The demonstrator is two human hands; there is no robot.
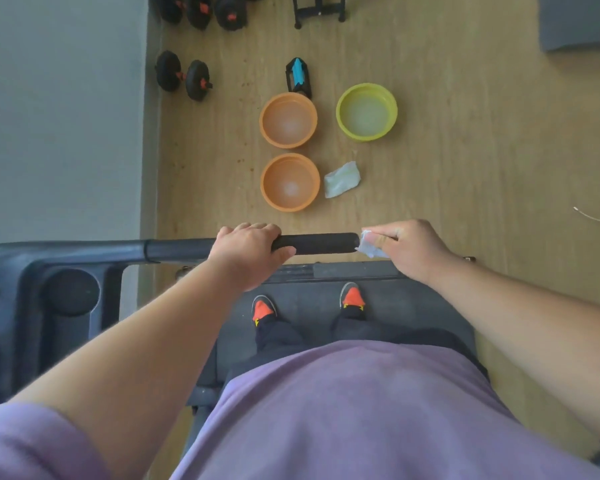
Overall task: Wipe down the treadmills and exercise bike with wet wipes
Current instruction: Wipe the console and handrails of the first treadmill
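The left hand wraps around the treadmill's handrail, fingers curled over the black foam grip. The right hand pinches a crumpled wipe against the free end of that grip. Two shoes stand on the belt below. On the floor beyond the rail sit three bowls: two orange, one yellow. A second wipe lies beside the nearer orange bowl. Several dumbbells lie along the wall at the floor's far left edge.
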